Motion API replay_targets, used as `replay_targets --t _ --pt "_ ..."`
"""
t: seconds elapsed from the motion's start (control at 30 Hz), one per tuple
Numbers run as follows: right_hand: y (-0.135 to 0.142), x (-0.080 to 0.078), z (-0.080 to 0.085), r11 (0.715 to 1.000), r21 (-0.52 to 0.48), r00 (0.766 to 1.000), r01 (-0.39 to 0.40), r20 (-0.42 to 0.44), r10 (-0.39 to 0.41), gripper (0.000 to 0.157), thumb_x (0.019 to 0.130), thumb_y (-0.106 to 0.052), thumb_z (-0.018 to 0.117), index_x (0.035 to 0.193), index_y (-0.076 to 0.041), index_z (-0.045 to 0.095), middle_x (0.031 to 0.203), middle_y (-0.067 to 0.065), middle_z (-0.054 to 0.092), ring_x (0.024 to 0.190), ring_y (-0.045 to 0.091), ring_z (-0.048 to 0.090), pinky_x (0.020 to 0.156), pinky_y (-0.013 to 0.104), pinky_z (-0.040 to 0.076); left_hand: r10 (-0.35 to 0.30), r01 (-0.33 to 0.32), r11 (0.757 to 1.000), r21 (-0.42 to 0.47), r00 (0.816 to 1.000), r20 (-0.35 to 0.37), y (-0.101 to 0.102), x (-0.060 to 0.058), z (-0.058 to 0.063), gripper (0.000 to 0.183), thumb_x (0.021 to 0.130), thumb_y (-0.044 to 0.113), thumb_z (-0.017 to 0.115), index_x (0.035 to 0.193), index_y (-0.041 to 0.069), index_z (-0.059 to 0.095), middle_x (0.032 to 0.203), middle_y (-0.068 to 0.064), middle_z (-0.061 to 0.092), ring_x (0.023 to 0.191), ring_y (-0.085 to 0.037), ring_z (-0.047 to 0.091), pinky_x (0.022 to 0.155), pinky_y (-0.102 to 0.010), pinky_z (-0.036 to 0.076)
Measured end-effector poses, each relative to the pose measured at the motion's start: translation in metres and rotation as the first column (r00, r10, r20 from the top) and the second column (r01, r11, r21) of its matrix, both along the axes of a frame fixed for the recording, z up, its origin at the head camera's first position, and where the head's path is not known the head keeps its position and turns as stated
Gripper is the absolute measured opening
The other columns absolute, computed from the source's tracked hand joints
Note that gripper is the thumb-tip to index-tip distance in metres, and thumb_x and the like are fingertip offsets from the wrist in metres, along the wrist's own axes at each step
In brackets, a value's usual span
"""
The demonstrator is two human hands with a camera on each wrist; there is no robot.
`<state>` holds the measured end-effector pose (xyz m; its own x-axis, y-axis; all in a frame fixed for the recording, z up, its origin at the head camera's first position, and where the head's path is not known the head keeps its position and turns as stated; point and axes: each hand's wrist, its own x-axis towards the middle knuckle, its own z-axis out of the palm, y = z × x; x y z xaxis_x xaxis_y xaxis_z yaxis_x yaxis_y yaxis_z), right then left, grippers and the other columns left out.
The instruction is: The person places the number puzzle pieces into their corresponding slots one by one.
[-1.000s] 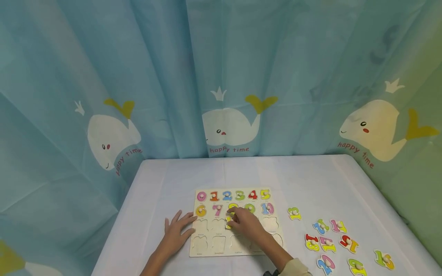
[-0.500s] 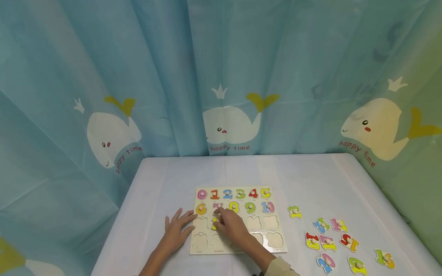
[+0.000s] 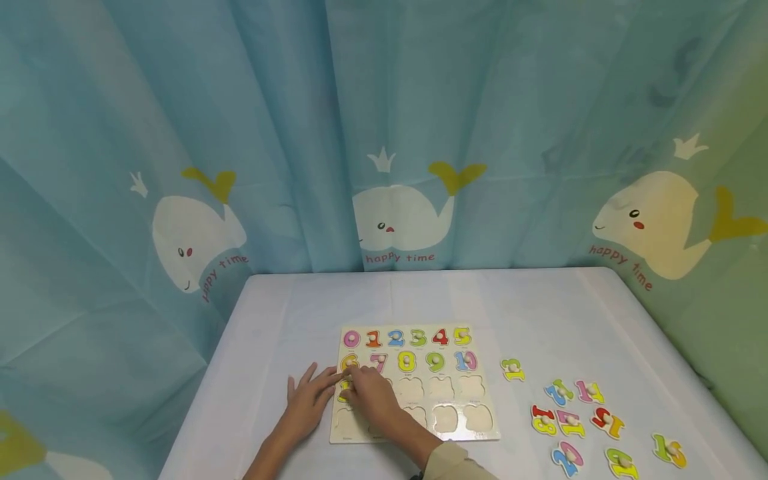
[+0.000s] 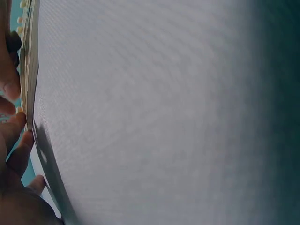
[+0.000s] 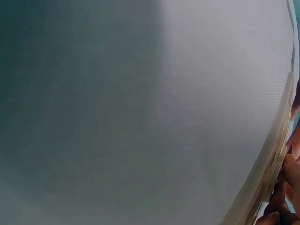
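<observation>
A wooden number puzzle board (image 3: 420, 433) lies on the table, with pieces 0 to 10 seated in its upper two rows. My right hand (image 3: 373, 397) is over the left end of the third row, pinching a yellow number puzzle piece (image 3: 343, 392) that its fingers mostly cover. Whether the piece sits flat in its recess cannot be told. My left hand (image 3: 305, 403) rests at the board's left edge with fingers spread, fingertips touching it. In the left wrist view the board's edge (image 4: 31, 70) appears beside the left fingers; the right wrist view catches the right hand (image 5: 290, 180) at its border.
Loose number pieces lie right of the board: a green-and-yellow 13 (image 3: 513, 369) nearest, then a cluster including a red-and-yellow 18 (image 3: 543, 421) and a blue-and-pink 20 (image 3: 567, 459). A white cloth (image 3: 336, 300) covers the table. A blue whale-print curtain (image 3: 288, 133) hangs behind.
My right hand has carried the yellow piece leftward across the third row, from the middle recess to the leftmost one. My left hand has stayed at the board's edge.
</observation>
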<state>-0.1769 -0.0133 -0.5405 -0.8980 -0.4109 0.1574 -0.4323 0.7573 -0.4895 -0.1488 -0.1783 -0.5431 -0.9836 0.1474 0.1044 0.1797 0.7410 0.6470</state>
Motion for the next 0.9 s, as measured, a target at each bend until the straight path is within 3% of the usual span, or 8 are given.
replay_targets --t 0.2,0.43,0.53,0.77,0.9 --pt "-0.006 0.000 0.002 1.000 0.010 1.000 0.025 0.001 -0.025 0.031 0.079 -0.028 0.076 0.104 -0.014 0.063 0.072 -0.008 0.051 0.065 0.007 0.046 0.052 0.022 0.041 -0.004 0.004 1.000 -0.003 1.000 -0.002 0.000 0.000 0.000 0.031 0.090 0.015 0.062 0.121 0.015 0.065 0.131 -0.008 0.056 0.132 -0.044 0.029 0.097 -0.074 -0.002" --pt "-0.003 0.001 -0.002 0.999 0.042 1.000 -0.005 -0.025 0.006 0.036 0.081 -0.031 0.073 0.111 -0.013 0.061 0.078 -0.007 0.050 0.068 0.006 0.045 0.056 0.020 0.044 -0.011 0.011 1.000 -0.006 1.000 -0.011 -0.001 0.000 -0.001 0.034 0.086 0.015 0.068 0.121 0.014 0.064 0.130 -0.009 0.056 0.131 -0.045 0.029 0.096 -0.075 -0.002" --pt "0.001 0.000 -0.001 0.999 0.040 0.999 -0.036 0.008 0.036 0.039 0.083 -0.031 0.071 0.116 -0.013 0.059 0.080 -0.007 0.050 0.071 0.006 0.044 0.059 0.019 0.044 -0.013 0.013 1.000 -0.005 1.000 -0.011 0.000 0.000 -0.001 0.035 0.086 0.018 0.069 0.121 0.014 0.064 0.130 -0.009 0.056 0.131 -0.045 0.029 0.096 -0.075 -0.002" --pt "0.026 -0.013 0.014 0.980 -0.191 0.967 -0.060 0.234 0.105 0.026 0.097 -0.020 0.053 0.119 -0.009 0.060 0.081 -0.009 0.060 0.067 0.003 0.049 0.062 0.021 0.044 -0.017 0.017 1.000 -0.003 1.000 -0.013 0.000 -0.001 -0.002 0.038 0.083 0.023 0.071 0.119 0.014 0.065 0.130 -0.009 0.056 0.131 -0.045 0.029 0.096 -0.075 -0.002" --pt "0.053 -0.019 0.020 0.968 -0.249 0.975 -0.040 0.203 0.092 0.025 0.099 -0.019 0.049 0.118 -0.008 0.061 0.091 -0.002 0.066 0.074 0.006 0.056 0.065 0.025 0.048 -0.001 0.001 1.000 0.008 1.000 0.010 -0.001 -0.001 -0.003 0.038 0.083 0.024 0.072 0.119 0.014 0.065 0.131 -0.009 0.055 0.133 -0.044 0.027 0.098 -0.073 -0.004"
